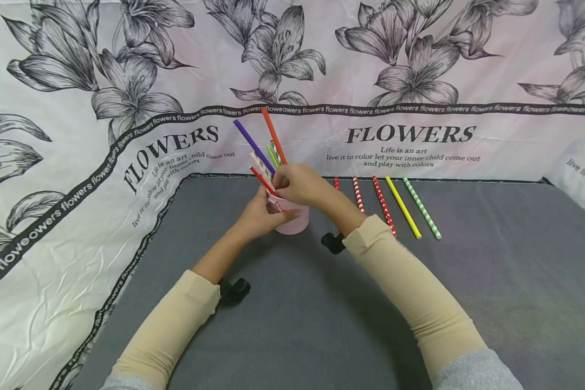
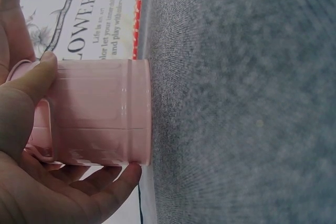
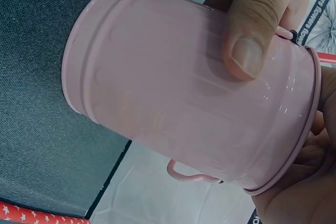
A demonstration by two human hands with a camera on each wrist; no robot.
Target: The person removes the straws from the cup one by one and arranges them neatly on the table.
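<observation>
"Gripping the pink bucket (image 1: 296,222), is that the left hand (image 1: 262,215)?"

"Yes, thumb on one side, fingers round the other. The bucket stands on the gray tabletop (image 1: 283,325)."

"And the right hand (image 1: 299,184)?"

"Bent fingers at the rim, beside the straws. I can't tell whether they pinch one; the hand hides its own fingertips."

"What's in there?"

"A purple straw (image 1: 253,146) and an orange straw (image 1: 274,135) stick out high, a red straw (image 1: 262,179) leans low, and a green straw (image 1: 272,156) stands among them."

"What worries you?"

"Long straws in a short bucket: a knuckle could knock one out. If the left hand slackened while the right pushed sideways, the bucket might tip."

"Further out?"

"Five more straws lie to the right, the red dotted straw (image 1: 384,206) and yellow straw (image 1: 403,207) among them. The right sleeve (image 1: 409,292) could roll them if it swept low."
</observation>
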